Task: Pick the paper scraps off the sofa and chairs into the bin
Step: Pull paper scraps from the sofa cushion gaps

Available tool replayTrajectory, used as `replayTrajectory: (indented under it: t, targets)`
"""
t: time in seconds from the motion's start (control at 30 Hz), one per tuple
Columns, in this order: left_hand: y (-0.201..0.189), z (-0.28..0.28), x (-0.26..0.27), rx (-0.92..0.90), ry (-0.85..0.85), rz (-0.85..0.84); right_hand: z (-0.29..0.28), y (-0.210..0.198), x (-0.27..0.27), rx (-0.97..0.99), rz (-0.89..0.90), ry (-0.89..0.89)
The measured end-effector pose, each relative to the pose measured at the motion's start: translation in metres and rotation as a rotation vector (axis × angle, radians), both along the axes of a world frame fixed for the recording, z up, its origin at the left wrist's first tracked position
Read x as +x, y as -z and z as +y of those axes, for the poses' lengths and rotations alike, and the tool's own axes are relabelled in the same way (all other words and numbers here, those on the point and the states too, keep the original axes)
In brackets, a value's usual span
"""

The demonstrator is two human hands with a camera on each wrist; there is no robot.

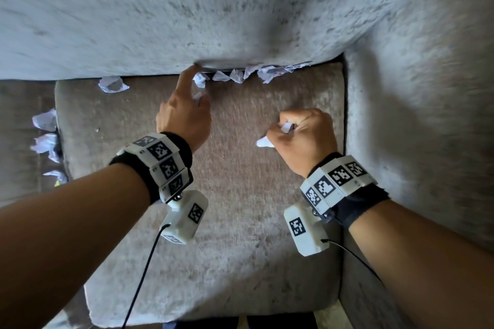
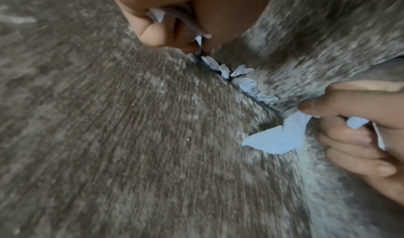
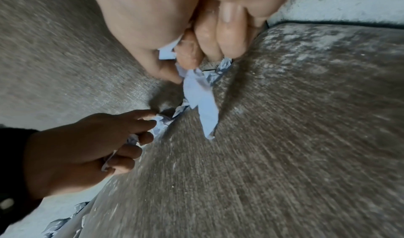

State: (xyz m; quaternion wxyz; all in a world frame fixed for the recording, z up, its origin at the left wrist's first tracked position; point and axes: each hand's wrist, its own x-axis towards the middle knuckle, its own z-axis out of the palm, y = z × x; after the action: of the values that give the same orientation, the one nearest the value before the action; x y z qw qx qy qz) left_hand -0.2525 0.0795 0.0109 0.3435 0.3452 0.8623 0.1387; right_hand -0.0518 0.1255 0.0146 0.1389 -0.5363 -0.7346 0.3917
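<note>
Currently ~5 paper scraps (image 1: 251, 73) wedged in back seam of sofa seat cushion (image 1: 240, 222), top centre; 1 loose at upper left, 3 at frame's left edge. Left hand (image 1: 184, 112): fingers curled round scraps, index at seam. Right hand (image 1: 302, 136): fist gripping scraps; long strip only clear in wrist views.

White paper scraps (image 1: 242, 75) lie on a mottled grey-brown sofa cushion (image 1: 227, 222); black-and-white checked wristbands (image 1: 160, 165).
</note>
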Motion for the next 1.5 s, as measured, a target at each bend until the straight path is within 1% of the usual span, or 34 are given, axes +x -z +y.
replayTrajectory:
  t: [0.13,0.37,0.57,0.77,0.83,0.97,1.13,1.3,1.4,1.5]
  targets:
    - [0.007,0.007,-0.004,-0.049,0.011,0.012,0.003,-0.001,-0.001,-0.018,0.006,0.006]
    - [0.017,0.016,-0.011,-0.116,0.032,0.082,0.006,0.005,0.002,-0.047,0.111,0.08]
    - [0.013,0.012,-0.007,-0.07,-0.004,0.086,0.007,0.011,-0.001,-0.042,0.196,0.134]
    - [0.006,0.018,0.002,0.008,-0.028,0.076,0.008,0.006,-0.007,-0.056,0.21,0.183]
    - [0.005,0.02,0.005,0.014,-0.012,0.055,0.009,0.006,-0.008,-0.064,0.187,0.188]
    - [0.002,0.023,0.007,0.044,0.014,0.023,0.013,0.008,-0.007,-0.112,0.058,0.163]
    - [0.008,0.02,0.012,0.054,0.065,-0.039,0.016,0.01,-0.007,-0.107,-0.003,0.168]
    - [0.012,0.023,0.016,0.051,0.046,-0.012,0.017,0.012,-0.005,-0.07,-0.029,0.21]
    - [0.013,0.025,0.019,0.101,0.046,-0.008,0.019,0.011,-0.003,-0.044,-0.041,0.252]
    - [0.011,0.027,0.023,0.156,0.088,0.037,0.024,0.012,0.001,-0.068,-0.079,0.258]
